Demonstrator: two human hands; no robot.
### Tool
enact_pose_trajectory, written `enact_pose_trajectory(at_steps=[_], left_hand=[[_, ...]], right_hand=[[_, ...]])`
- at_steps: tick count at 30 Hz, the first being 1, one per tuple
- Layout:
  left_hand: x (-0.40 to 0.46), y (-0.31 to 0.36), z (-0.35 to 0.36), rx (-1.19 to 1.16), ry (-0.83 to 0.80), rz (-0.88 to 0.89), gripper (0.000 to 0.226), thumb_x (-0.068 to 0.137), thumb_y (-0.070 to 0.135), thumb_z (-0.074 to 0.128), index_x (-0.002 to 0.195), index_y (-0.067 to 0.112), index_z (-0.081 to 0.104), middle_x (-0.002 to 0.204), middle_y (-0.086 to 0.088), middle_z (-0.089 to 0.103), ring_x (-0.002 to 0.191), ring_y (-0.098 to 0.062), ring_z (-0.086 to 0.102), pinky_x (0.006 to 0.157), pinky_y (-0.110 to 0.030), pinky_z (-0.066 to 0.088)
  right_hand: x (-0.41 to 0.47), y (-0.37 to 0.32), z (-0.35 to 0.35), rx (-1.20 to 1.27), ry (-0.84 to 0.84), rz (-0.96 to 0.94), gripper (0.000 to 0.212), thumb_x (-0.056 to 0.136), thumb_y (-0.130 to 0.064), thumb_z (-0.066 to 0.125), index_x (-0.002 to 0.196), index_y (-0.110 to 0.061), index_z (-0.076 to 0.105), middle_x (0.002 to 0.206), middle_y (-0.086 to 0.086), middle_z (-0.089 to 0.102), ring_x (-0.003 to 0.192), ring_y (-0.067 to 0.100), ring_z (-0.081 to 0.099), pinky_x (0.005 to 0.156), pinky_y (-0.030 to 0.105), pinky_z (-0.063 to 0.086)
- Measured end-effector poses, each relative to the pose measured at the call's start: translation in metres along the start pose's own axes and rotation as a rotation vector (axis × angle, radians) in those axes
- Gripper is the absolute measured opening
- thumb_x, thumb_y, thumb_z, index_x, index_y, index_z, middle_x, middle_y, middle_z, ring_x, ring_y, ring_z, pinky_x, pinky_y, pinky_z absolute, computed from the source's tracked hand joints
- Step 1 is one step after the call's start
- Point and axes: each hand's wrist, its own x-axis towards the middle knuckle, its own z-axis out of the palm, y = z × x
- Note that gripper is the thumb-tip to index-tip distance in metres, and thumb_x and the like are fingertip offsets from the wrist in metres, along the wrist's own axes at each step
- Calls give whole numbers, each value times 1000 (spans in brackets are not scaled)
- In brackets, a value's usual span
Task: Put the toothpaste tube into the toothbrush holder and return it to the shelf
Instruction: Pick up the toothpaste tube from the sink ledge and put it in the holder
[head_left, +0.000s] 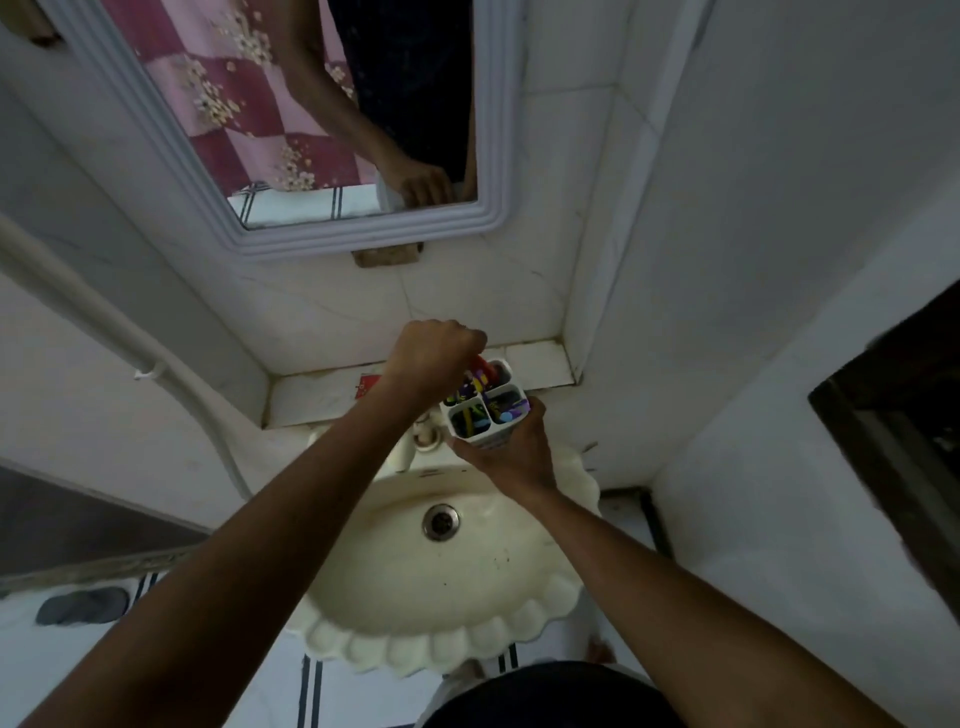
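Right grip (511, 457) around toothbrush holder (485, 408), left grip (434, 358) pinching toothpaste tube (480, 366)

- Left hand (434, 353): arm extended forward, wrist bent down, fingers curled into a closed fist around a red item just beneath them.
- Right hand (511, 449): arm extended, fingers wrapped from below around a white container, gripping it.

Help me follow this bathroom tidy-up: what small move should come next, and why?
Probably push the red toothpaste tube further down, then let go. The left hand is closed on it above the back compartment of the toothbrush holder, while the right hand holds the holder over the sink, off the shelf. How deep the tube sits is hidden.
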Motion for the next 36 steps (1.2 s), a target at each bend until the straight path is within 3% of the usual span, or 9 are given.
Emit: enact_pose_trajectory(at_steps=[3,6,11,15,18,23,27,31,36], left_hand=[[0,-3,10,-371,186,-110,32,100,33,66,132,25,65,120,5,77,101,-19,74,78,-36,59],[-9,-19,27,-614,385,-238,25,101,31,67,125,24,68,109,7,78,96,-14,74,82,-37,59],[-38,-62,69,-825,368,-492,17,99,20,69,116,21,72,96,5,77,88,-18,72,80,-38,60],[-65,-88,105,-788,256,-571,20,100,13,66,117,15,75,100,-1,78,85,-19,72,70,-27,53],[-74,-99,129,-750,166,-596,20,98,11,66,115,13,76,103,-8,80,87,-28,74,75,-33,55],[-57,-113,153,-658,-19,-494,41,98,14,63,139,17,65,131,-12,73,116,-36,69,94,-47,57],[-30,-121,170,-427,-178,-309,64,97,35,72,156,22,51,155,-8,58,138,-34,55,107,-49,49],[-16,-126,184,-150,-264,-139,60,95,47,69,147,21,56,144,-10,60,134,-35,50,110,-52,37],[-20,-129,181,-119,-246,-202,44,95,53,66,121,17,64,122,-9,65,115,-33,60,96,-48,46]], right_hand=[[-1,-6,-8,2,-13,-11,125,48,-71,102,148,-38,34,142,-8,65,127,17,69,102,43,64],[0,-9,-13,19,11,-6,117,55,-65,103,148,-32,40,140,-6,67,122,16,70,95,32,62],[0,-4,-13,68,87,21,116,52,-64,101,146,-33,41,136,-8,68,123,20,71,99,45,65],[0,-2,-9,98,79,51,110,58,-48,106,145,-30,42,136,-9,68,118,11,73,89,21,64],[2,-1,-6,96,65,58,103,65,-38,108,142,-27,40,134,-11,66,115,1,70,78,7,57],[4,-4,1,127,47,54,101,71,-30,107,141,-30,34,130,-19,60,110,-8,64,74,3,55],[6,-2,5,134,57,61,109,68,-36,108,148,-28,34,140,-13,62,119,-3,67,82,9,59],[8,-1,7,158,53,73,102,72,-22,107,145,-28,35,137,-14,63,107,-18,69,76,10,60],[8,-5,6,192,34,79,98,77,-16,104,147,-22,35,132,-17,61,99,-24,68,70,8,59]])
